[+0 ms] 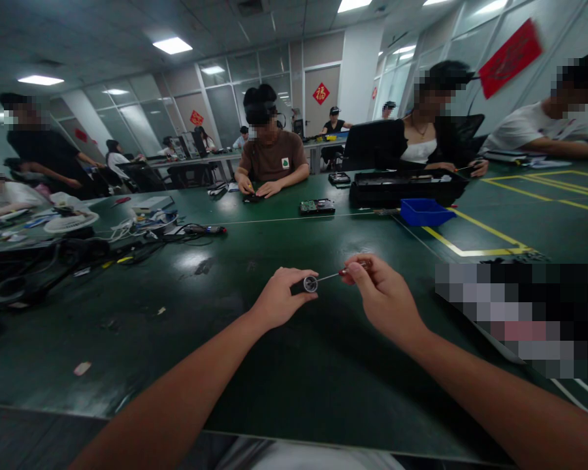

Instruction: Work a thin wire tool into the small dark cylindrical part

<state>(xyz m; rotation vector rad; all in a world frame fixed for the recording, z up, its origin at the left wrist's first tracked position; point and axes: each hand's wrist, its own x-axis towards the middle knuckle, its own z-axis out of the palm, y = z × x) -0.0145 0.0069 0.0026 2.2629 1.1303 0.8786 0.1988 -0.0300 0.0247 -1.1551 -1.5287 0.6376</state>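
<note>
Over the middle of the green table [200, 352], my left hand [280, 297] grips a small dark cylindrical part [310, 284] with a pale round rim facing me. My right hand [382, 290] is closed on the handle of a screwdriver [329, 277]. Its thin metal shaft points left, and the tip meets the open end of the part, though I cannot tell how deep it goes. Most of the part's body is hidden by my left fingers.
Tangled cables [142, 225] and dark gear lie at the left. A hard drive [317, 206], a blue bin [426, 212] and a long black housing [406, 189] stand across the table. A blurred-out object [519, 320] lies right. Several people sit around; one person [273, 156] works opposite.
</note>
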